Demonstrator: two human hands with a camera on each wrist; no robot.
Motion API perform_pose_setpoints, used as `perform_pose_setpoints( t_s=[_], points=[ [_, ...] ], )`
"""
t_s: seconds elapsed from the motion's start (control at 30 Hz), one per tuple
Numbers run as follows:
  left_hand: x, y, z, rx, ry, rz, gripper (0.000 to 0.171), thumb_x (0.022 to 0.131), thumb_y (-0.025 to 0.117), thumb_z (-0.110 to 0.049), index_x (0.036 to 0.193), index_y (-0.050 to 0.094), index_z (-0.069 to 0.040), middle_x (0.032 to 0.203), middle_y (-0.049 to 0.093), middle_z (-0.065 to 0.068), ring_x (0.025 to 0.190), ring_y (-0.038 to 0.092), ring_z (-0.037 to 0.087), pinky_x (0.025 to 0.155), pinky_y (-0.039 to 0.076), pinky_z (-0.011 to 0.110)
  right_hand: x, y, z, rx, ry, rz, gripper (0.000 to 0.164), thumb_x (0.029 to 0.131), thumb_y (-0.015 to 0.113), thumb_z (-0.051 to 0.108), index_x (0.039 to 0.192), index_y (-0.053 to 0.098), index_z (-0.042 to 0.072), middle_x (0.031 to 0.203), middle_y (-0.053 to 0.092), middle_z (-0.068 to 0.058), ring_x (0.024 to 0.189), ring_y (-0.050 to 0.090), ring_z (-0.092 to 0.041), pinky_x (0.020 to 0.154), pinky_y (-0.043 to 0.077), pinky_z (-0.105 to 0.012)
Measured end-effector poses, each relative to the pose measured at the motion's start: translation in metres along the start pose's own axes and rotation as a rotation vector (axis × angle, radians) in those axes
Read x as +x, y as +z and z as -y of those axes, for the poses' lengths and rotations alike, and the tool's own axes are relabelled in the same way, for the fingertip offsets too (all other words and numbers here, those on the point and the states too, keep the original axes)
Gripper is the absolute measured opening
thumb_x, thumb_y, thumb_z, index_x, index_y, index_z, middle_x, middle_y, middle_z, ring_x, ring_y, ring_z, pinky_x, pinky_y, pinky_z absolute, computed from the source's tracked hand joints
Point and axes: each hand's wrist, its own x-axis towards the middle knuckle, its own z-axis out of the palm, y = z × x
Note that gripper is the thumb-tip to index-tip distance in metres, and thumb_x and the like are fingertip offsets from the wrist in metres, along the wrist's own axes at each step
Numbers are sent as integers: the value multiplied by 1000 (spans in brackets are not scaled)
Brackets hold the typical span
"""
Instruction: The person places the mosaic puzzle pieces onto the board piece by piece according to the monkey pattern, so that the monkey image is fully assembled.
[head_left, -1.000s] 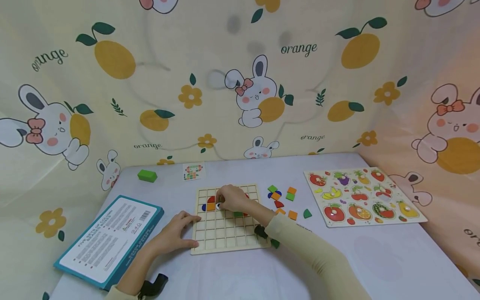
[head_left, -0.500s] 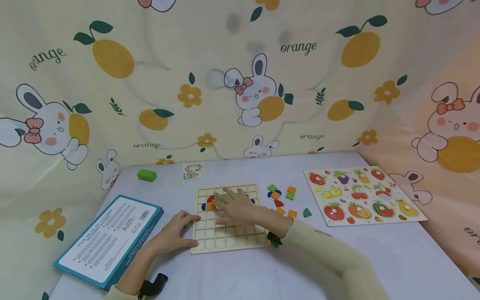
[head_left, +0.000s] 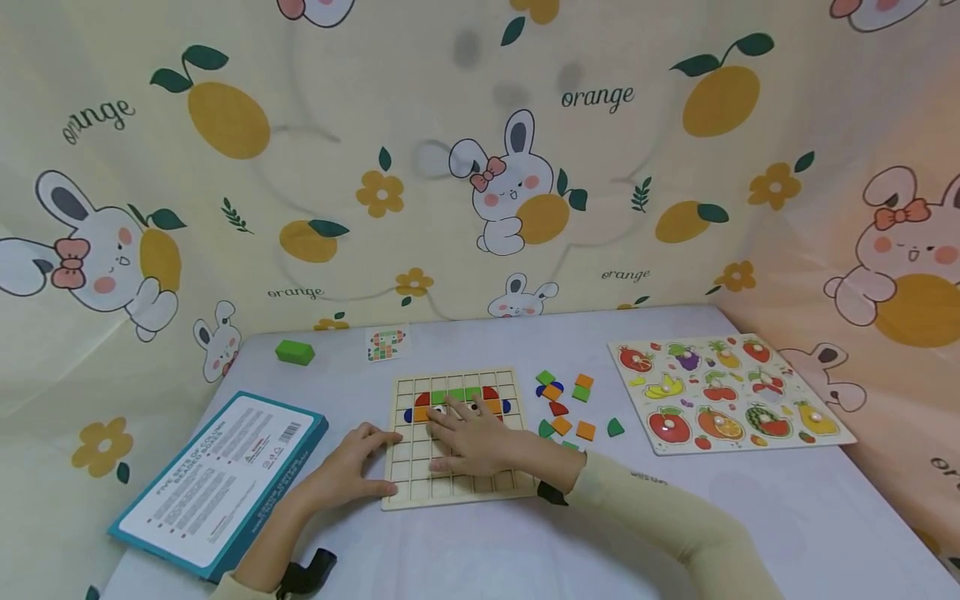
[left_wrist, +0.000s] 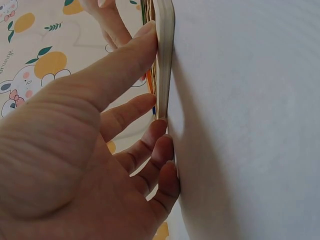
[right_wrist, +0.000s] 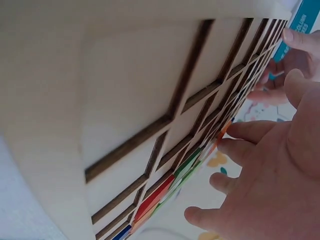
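A wooden grid board [head_left: 408, 492] lies on the table, bearing a band of coloured pieces: green squares [head_left: 457, 394], red rounded pieces [head_left: 490, 392], orange squares and blue rounded ends [head_left: 408, 414]. Round eye pieces [head_left: 474, 407] show among them. My right hand [head_left: 476, 442] is spread over the board's middle, fingertips at the lower side of that band and partly hiding it. In the right wrist view its fingers [right_wrist: 240, 150] are extended beside the pieces. With thumb and fingers apart, my left hand [head_left: 348, 471] touches the board's left edge [left_wrist: 165, 65].
Loose orange, green, red and blue pieces [head_left: 585, 430] lie right of the board. Farther right is a fruit puzzle board [head_left: 705, 408]. A blue box [head_left: 225, 475] lies at left; a green block [head_left: 295, 352] and a pattern card [head_left: 377, 353] are at the back.
My right hand stopped pinching an eye piece at the band's left, spread its fingers, then slid slightly toward me, uncovering the green row. The left hand stayed at the edge.
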Motion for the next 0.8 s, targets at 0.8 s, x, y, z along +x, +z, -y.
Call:
perform_pose_setpoints(
  t_s=[0.8],
  points=[
    [0,0,-1,-3,0,0,75,77,85,-41,140,56,-13,117,49,1,110,44,21,97,42,49,6,1,2,-27,14,-15,68,102,36,59,157,33,18,164,20,-1,152,8,-28,115,12,-62]
  ],
)
